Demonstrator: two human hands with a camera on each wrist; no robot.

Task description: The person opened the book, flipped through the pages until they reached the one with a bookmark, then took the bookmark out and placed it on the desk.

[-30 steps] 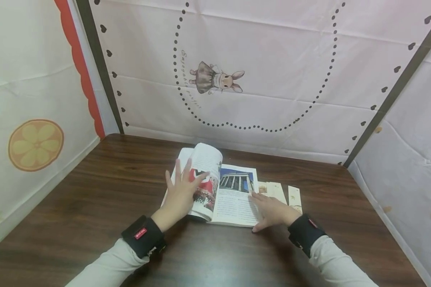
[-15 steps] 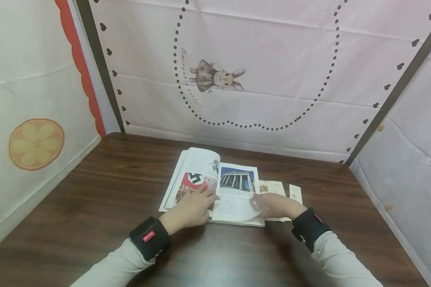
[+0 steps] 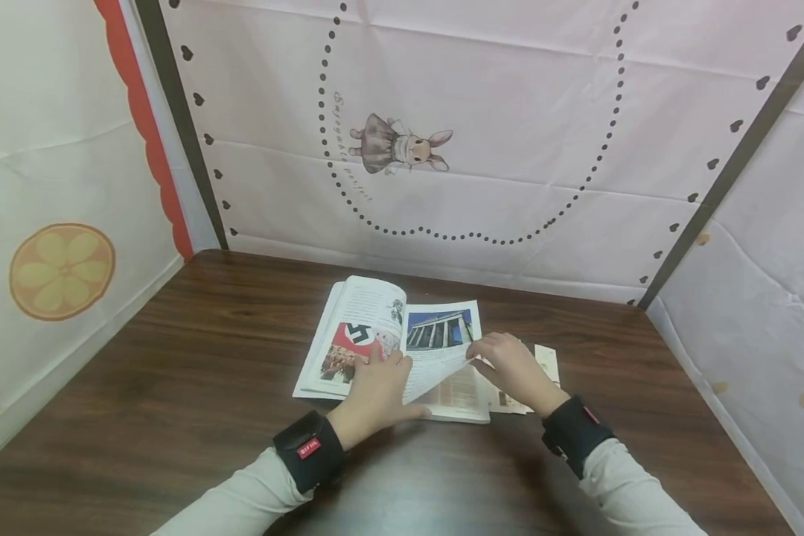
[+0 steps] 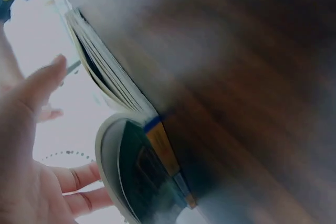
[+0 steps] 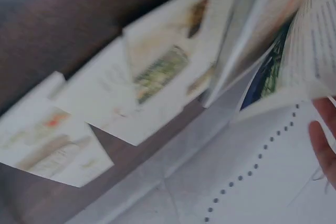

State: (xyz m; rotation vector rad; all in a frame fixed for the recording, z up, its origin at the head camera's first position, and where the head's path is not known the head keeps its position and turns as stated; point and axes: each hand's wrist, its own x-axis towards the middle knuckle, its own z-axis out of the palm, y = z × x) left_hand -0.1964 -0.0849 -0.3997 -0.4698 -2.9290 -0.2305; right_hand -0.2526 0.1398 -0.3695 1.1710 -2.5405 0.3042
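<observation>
An open book lies on the table, with a red picture on its left page and a building photo on the right. My left hand rests with fingers spread over the lower left page and the inner fold. Pinched at its outer edge by my right hand, the right page lifts and bends, baring the lower part of the page beneath. In the left wrist view, fingers of the left hand reach across the book's curved pages. The right wrist view shows the raised page beside the right hand's fingertips.
Several pale printed cards lie overlapping on the table just right of the book; one card sits slightly apart. The brown wooden table is bounded by a printed cloth at the back and cloths on both sides.
My left hand has moved down and right from the raised left pages, which now lie flatter. My right hand has gone from the right page's edge to lifting that page upward and leftward.
</observation>
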